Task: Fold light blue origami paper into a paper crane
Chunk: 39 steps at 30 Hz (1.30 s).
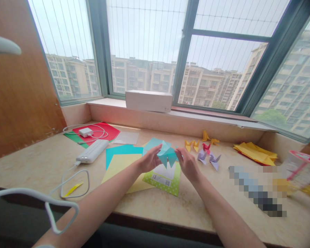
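My left hand (150, 159) and my right hand (187, 163) both pinch a half-folded light blue origami piece (166, 153), held just above the stone counter (36, 165). Under it lie a green dotted paper pack (167, 182), a yellow sheet (119, 165) and teal sheets (121, 151). To the right of my right hand stand small folded paper figures: purple ones (208, 157), a red one (206, 147) and yellow ones (192, 144).
A white power bank (92, 151) with a looped cable (74, 179) lies at the left, beside a white charger (85, 132) on red and green paper. A white box (148, 100) sits on the window sill. Yellow sheets (255, 153) are stacked at the right, near a pink-rimmed container (303, 168).
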Each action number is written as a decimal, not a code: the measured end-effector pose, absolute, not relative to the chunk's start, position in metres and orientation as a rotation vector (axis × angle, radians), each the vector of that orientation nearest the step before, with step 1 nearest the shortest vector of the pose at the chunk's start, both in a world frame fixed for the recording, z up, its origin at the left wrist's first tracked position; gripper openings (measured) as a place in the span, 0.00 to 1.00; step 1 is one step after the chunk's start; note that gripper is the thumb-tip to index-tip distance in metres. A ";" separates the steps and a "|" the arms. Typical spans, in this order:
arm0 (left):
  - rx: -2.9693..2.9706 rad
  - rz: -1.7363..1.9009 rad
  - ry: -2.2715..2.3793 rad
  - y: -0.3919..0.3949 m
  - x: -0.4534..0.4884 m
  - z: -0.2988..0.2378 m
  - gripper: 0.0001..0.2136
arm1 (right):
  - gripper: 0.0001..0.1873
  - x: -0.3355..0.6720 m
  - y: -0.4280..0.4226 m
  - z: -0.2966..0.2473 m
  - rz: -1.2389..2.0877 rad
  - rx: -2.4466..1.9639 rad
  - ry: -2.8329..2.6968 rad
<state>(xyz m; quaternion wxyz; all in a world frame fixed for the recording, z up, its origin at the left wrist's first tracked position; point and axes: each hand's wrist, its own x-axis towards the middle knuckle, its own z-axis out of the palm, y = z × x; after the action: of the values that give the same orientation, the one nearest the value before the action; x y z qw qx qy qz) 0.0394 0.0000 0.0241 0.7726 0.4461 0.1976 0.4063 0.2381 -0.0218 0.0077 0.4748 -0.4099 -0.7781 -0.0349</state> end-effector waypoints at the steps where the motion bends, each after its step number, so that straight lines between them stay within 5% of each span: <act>1: 0.988 0.860 0.396 -0.002 0.039 0.026 0.17 | 0.17 0.238 -0.022 0.007 -0.095 -1.014 -1.892; 8: 1.164 0.848 0.368 -0.012 0.037 0.030 0.27 | 0.16 0.234 -0.024 0.008 -0.137 -1.039 -1.885; 18: 1.379 1.042 0.599 -0.002 0.043 0.022 0.18 | 0.17 0.223 -0.027 0.007 -0.202 -1.079 -2.054; 24: 1.451 0.979 0.627 -0.005 0.041 0.027 0.11 | 0.05 0.230 -0.021 0.005 -0.118 -0.987 -2.159; 30: 1.473 1.081 0.711 0.002 0.047 0.015 0.17 | 0.08 0.223 -0.025 0.004 -0.051 -1.139 -1.990; 35: 1.845 1.163 0.825 0.005 0.047 0.008 0.06 | 0.15 0.209 -0.031 0.006 -0.127 -1.259 -2.048; 39: 1.927 1.150 0.860 0.004 0.047 0.007 0.13 | 0.16 0.204 -0.035 0.008 -0.269 -1.364 -2.043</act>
<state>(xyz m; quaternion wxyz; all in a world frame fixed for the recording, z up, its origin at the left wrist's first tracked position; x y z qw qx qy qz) 0.0475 0.0040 0.0071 0.3610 0.7478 0.3338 0.4462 0.2041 -0.0351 0.0083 0.3290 -0.5211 -0.7808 -0.1027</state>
